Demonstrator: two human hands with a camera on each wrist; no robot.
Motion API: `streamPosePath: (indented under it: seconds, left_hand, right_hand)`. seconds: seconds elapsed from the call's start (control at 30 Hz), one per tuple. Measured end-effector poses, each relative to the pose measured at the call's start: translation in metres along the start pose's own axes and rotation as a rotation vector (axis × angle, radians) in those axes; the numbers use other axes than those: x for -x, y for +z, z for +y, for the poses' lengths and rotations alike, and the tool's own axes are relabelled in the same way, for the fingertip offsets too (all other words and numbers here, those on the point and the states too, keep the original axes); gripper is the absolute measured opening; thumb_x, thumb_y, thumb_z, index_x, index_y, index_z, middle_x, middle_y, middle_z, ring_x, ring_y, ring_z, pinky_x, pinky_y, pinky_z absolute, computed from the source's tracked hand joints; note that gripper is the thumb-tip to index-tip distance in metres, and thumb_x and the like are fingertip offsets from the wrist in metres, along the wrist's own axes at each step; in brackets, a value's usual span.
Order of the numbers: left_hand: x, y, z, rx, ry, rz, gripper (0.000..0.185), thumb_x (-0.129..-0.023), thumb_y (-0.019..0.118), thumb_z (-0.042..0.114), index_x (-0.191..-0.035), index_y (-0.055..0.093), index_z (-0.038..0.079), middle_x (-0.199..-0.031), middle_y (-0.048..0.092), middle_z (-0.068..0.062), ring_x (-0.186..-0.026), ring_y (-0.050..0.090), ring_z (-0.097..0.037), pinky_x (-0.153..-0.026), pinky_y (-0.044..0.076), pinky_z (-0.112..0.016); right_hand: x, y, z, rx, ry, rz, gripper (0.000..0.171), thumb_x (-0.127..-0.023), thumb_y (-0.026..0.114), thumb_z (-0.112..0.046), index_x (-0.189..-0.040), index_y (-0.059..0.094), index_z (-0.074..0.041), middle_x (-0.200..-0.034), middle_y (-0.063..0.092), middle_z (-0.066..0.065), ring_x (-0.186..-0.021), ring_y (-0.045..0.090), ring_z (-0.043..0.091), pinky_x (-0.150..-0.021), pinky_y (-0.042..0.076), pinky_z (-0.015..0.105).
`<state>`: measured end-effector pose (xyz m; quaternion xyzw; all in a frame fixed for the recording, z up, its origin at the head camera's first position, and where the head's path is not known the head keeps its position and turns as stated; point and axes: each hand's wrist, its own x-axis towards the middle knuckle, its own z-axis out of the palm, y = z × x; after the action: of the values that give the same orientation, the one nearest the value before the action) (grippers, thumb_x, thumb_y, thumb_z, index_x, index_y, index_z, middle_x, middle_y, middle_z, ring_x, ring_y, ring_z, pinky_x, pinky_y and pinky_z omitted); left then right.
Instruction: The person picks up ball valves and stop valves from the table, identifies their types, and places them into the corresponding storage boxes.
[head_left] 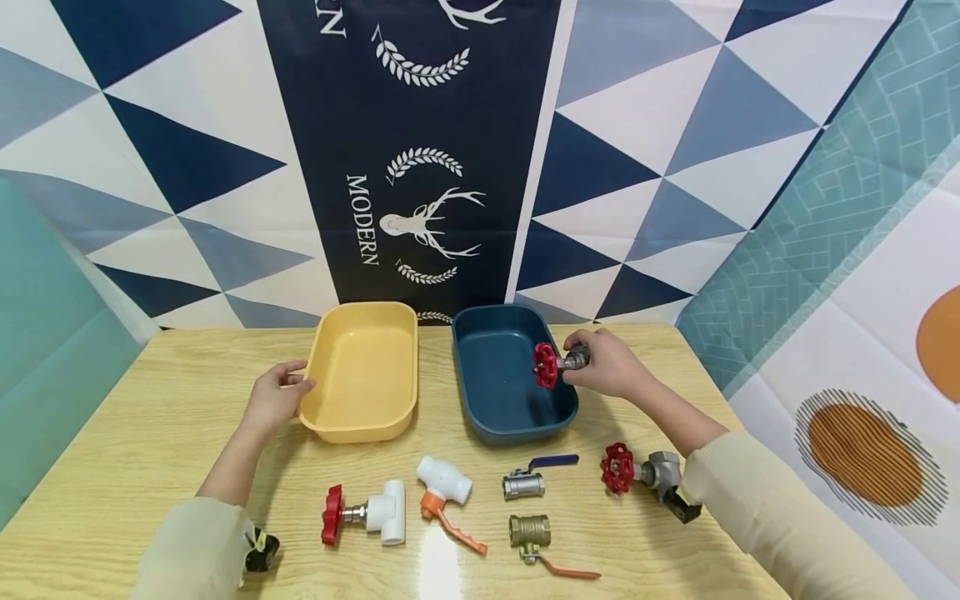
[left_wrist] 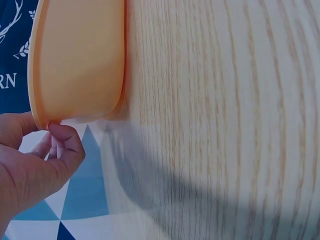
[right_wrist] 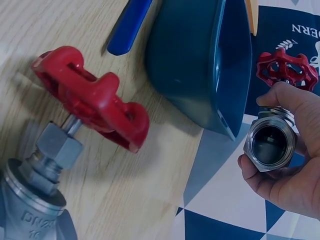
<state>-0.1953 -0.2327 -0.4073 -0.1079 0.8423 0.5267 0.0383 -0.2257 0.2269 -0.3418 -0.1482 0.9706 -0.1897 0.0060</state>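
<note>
My left hand (head_left: 272,400) is at the left rim of a yellow plastic bin (head_left: 360,432). In the left wrist view its thumb and fingers (left_wrist: 69,145) pinch the bin's rim at a corner. Over the right side of a dark blue bin (head_left: 517,433), my right hand (head_left: 611,364) grips a metal gate valve (head_left: 576,358) by its body. Its red handwheel (head_left: 545,365) points left, above the bin's inside. The right wrist view shows the held valve's round threaded opening (right_wrist: 270,144), facing that camera.
On the wooden table (head_left: 225,350) lie a white valve with red wheel (head_left: 384,512), a white valve with orange lever (head_left: 444,481), a blue-lever ball valve (head_left: 523,485) and a brass ball valve (head_left: 529,531). Another red-wheel metal valve (head_left: 660,473) lies beside the right forearm. Patterned cloth (head_left: 600,167) stands behind.
</note>
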Motion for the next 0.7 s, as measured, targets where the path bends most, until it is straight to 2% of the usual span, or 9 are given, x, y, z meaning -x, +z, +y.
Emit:
streamPosePath:
  seconds: [0.7]
  left_hand:
    - [0.001,0.001,0.000,0.014,0.007,0.003,0.049,-0.095,0.050,0.014,-0.138,0.037,-0.004,-0.113,0.045,-0.015,-0.077,0.051,-0.004,-0.060,0.051,-0.017]
  right_hand:
    - [-0.014,0.003,-0.013,0.011,-0.016,0.001,0.038,-0.074,0.070,-0.024,-0.106,0.062,-0.006,-0.096,0.058,0.014,-0.084,0.047,0.024,-0.063,0.041,0.030]
